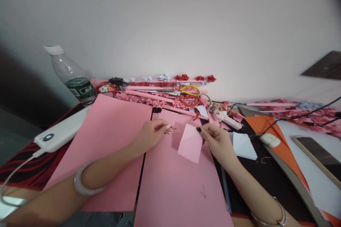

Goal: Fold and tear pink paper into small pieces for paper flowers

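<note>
A small pink paper piece [190,145] with a ragged lower edge is pinched in my right hand [217,140], thumb on its front face. To its left, my left hand [156,131] has thumb and fingers pressed together. A tiny pinkish scrap shows by those fingertips, but I cannot tell whether they hold it. Both hands are over a long pink paper sheet [173,184], and a second large pink sheet [112,131] lies under my left forearm.
Scissors [191,90] with yellow and red handles lie on pink paper rolls and folded flowers along the wall. A glue gun [226,117], white paper [243,145] and a phone [322,156] are to the right. A bottle [74,78] and white power bank [62,131] stand left.
</note>
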Demonstrator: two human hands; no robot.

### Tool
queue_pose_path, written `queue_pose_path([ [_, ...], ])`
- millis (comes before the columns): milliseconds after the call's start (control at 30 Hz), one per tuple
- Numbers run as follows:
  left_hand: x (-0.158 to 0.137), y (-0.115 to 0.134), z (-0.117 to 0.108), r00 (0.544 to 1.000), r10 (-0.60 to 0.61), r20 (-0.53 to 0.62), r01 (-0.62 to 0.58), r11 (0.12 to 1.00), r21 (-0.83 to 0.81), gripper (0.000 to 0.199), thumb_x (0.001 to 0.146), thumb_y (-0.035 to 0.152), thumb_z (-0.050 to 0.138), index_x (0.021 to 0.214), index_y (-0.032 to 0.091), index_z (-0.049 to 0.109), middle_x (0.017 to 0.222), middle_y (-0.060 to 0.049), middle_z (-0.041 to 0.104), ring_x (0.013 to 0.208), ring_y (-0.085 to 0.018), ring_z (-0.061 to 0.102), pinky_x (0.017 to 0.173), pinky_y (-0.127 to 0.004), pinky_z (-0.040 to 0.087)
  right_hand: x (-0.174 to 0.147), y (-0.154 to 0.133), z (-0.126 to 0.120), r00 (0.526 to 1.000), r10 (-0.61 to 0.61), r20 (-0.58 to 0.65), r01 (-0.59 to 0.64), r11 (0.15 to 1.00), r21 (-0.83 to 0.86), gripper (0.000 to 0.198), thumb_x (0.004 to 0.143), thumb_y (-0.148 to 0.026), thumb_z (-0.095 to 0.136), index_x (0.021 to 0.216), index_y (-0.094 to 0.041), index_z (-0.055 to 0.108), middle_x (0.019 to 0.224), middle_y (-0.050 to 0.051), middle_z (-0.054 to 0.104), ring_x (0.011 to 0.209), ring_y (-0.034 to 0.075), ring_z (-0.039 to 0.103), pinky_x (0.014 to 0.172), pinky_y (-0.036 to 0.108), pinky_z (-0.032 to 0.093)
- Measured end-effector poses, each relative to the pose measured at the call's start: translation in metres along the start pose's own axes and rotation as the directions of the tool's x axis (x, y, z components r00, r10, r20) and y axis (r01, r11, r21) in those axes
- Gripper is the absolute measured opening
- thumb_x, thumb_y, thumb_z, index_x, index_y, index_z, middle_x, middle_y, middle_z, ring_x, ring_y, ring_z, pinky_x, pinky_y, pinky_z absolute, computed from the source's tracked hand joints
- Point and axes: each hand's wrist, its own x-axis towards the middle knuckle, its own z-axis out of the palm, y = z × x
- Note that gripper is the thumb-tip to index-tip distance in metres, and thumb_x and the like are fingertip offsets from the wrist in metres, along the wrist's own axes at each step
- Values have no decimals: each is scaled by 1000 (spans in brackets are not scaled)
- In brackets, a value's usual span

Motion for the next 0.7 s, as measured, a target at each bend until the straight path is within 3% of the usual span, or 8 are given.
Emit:
queue_pose_path([
  [67, -1, 0, 1, 1000, 10, 27, -8, 996, -91, 21, 81, 29, 52, 96, 17, 58, 92, -5, 63, 83, -16, 59, 76, -29, 47, 1, 2, 2, 998, 57, -6, -56, 994, 94, 18, 80, -31, 54, 70, -16, 56, 54, -3, 50, 48, 10, 47, 47, 21, 37],
  [167, -6, 7, 7, 977, 80, 198, -44, 982, -183, 64, 66, 24, 69, 123, 22, 40, 119, -9, 52, 100, -19, 54, 87, -32, 45, -1, 2, 9, 991, 129, 46, -135, 974, 182, 17, 78, -32, 56, 75, -16, 58, 55, -3, 53, 46, 9, 47, 45, 21, 37],
  [233, -10, 12, 10, 950, 123, 288, -70, 980, -188, 79, 60, 18, 73, 128, 23, 34, 125, -10, 47, 105, -20, 51, 90, -33, 43, -3, 2, 14, 986, 150, 68, -162, 960, 229, 15, 77, -31, 56, 83, -16, 59, 56, -3, 54, 45, 9, 46, 44, 20, 36],
  [333, -11, 12, 13, 941, 165, 295, -121, 979, -162, 65, 65, 14, 67, 124, 21, 41, 124, -9, 47, 107, -20, 50, 92, -34, 43, -4, 1, 17, 983, 159, 90, -177, 948, 265, 17, 76, -28, 58, 89, -18, 61, 62, -2, 58, 48, 9, 47, 45, 20, 37],
  [467, -8, 6, 12, 963, 186, 195, -164, 979, -121, 34, 74, 16, 57, 108, 17, 56, 111, -8, 57, 100, -19, 54, 88, -32, 44, -4, 1, 16, 982, 150, 113, -172, 959, 225, 18, 75, -30, 59, 86, -17, 65, 72, 2, 64, 62, 12, 54, 55, 22, 41],
  [600, -7, 7, 10, 987, 82, 138, -82, 997, -10, 19, 81, 22, 51, 93, 18, 65, 92, -4, 65, 86, -17, 58, 77, -29, 46, -4, 0, 16, 988, 99, 121, -117, 982, 150, 19, 74, -31, 60, 84, -16, 66, 74, 3, 65, 64, 13, 55, 57, 23, 41],
  [700, -8, 10, 11, 992, -12, 127, 20, 998, -58, 21, 82, 25, 50, 96, 17, 63, 81, -3, 64, 78, -16, 58, 69, -26, 46, -6, -1, 18, 987, 81, 137, -100, 986, 135, 17, 75, -30, 60, 81, -16, 66, 73, 3, 65, 63, 12, 55, 58, 23, 42],
])
